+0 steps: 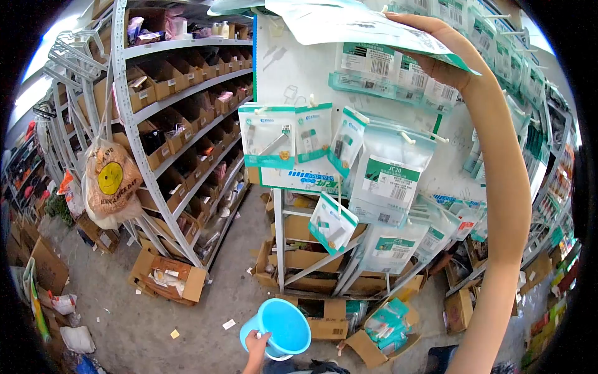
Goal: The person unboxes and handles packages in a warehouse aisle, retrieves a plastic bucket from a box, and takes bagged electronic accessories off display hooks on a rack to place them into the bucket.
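Note:
At the bottom centre my left hand (257, 343) is closed on the rim of a light blue bucket (288, 327), whose visible inside holds nothing. My right arm reaches up along the right side, and my right hand (436, 53) is at the top, its fingers around a white and green packet (367, 28) seen nearly edge-on. Below that hand, more packets (367, 60) hang on the pegboard (289, 81). Lower on the board hang small green-topped packets (268, 137) and larger clear bags marked JC20 (392, 174).
Left of the board, a metal shelf (187, 47) holds many cardboard bins. A bag with a smiley face (112, 181) hangs at its end. Open boxes (168, 277) stand on the floor, one with green packets (386, 327) near the bucket. Hooks (408, 138) jut from the board.

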`<state>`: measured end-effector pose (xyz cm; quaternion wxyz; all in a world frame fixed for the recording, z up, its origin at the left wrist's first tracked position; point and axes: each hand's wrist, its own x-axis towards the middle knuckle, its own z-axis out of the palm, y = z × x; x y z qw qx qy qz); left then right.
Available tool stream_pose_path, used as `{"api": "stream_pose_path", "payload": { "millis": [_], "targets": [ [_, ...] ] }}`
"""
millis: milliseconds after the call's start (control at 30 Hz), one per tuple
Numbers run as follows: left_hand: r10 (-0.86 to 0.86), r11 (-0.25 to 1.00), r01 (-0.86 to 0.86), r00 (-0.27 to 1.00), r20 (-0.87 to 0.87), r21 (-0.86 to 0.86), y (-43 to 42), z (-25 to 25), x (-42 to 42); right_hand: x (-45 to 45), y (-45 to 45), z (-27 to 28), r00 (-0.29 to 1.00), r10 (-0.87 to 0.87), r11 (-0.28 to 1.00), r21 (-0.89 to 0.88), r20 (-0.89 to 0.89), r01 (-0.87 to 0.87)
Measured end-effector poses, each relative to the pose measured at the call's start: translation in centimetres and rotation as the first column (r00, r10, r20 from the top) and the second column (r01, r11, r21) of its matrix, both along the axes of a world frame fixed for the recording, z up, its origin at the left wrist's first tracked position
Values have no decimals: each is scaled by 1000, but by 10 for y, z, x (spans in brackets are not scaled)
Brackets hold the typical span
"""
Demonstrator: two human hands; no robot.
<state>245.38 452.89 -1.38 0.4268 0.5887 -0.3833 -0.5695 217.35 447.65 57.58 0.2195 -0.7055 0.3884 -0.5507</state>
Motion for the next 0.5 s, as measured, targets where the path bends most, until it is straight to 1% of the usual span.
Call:
{"api": "stream_pose_path", "payload": {
  "millis": [33,133,167,200,267,300,333,400,433,467,500],
  "targets": [
    [-2,1000,2,1000,2,3,-1,1,-1,7,8,-5,999,15,1000,-24,-29,-16],
    [-6,1000,6,999,35,-5,-3,0,-2,-10,-7,-1,975,-189,980,40,-113,194],
    [19,1000,-19,1000,4,-14,-4,-3,-3,-12,-5,-2,948,-302,949,56,-102,309],
    [44,999,-44,999,-27,-22,-4,-5,-4,-12,-6,-3,948,-302,949,58,-103,309],
    [45,999,-45,999,-14,-16,-4,-9,-4,-14,-9,-5,963,-262,956,120,-61,268],
    [45,999,-45,999,-1,-10,-4,-8,-4,-11,-12,-9,975,-219,968,118,-27,221],
    [42,999,-42,999,3,-7,-3,-8,-3,-7,-10,-13,960,-228,965,91,-165,245],
    [50,999,-50,999,-19,1,-2,-5,-5,-2,-25,-28,981,-190,971,153,37,182],
    [48,999,-48,999,-16,4,-1,-5,-5,-5,-32,-32,973,-230,960,155,-29,231],
    [46,999,-46,999,-30,4,0,-6,-5,-5,-36,-34,970,-241,953,182,-18,241],
    [44,999,-43,998,-43,2,0,-5,-5,-1,-39,-37,956,-292,943,159,-25,292]
  ]
}}
